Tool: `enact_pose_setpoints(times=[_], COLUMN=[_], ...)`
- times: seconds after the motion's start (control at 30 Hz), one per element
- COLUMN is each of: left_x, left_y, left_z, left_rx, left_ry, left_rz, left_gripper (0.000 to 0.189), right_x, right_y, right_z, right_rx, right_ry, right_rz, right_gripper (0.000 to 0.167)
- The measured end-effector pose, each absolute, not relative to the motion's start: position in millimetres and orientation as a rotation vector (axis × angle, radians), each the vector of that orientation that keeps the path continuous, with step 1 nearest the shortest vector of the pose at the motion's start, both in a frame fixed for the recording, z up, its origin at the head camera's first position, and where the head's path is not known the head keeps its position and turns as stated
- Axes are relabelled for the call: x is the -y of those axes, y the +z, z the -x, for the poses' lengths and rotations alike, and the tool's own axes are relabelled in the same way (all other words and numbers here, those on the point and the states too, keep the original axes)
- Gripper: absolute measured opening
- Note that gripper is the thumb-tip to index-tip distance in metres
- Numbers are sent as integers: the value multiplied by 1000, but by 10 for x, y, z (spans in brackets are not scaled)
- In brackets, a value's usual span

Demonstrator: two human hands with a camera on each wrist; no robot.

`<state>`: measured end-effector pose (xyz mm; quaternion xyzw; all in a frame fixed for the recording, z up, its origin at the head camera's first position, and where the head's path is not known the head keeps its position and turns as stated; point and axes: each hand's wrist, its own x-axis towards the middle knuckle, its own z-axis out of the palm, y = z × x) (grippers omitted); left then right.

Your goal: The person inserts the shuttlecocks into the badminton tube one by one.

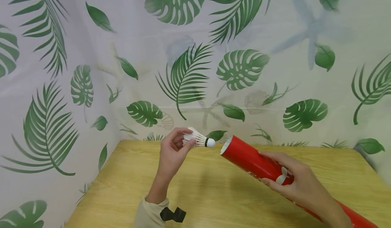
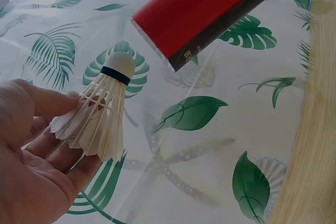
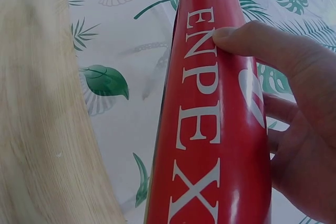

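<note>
A white feather shuttlecock (image 1: 195,138) with a black band is pinched by its skirt in my left hand (image 1: 174,150). Its rounded cork (image 2: 119,64) points right, toward the open end of a red tube (image 1: 250,156); a small gap separates the two. My right hand (image 1: 300,178) grips the tube around its middle, thumb lying along the side with white lettering (image 3: 199,98). The tube is tilted, its open end raised up and to the left, its other end running off toward the lower right. What lies inside the tube is hidden.
Beneath both hands is a wood-grain table (image 1: 207,194). A white sheet printed with green leaves (image 1: 183,78) hangs behind and at the left of it. A black strap piece (image 1: 173,214) sits on the left sleeve (image 1: 149,214).
</note>
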<state>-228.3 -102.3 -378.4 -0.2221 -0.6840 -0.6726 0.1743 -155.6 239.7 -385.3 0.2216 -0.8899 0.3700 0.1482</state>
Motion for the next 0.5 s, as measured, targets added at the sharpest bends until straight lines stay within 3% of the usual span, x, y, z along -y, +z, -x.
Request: enact_pose_setpoints(times=[0.5], left_x=[782], left_y=[-3789], left_z=[2160], left_rx=[2050], left_ry=[-1813], left_rz=[789], left_gripper=[24], right_x=[-2367], right_y=[-3858], right_z=[1560], right_rx=[2586], right_ry=[1091], right_rz=[-653], right_gripper=[70])
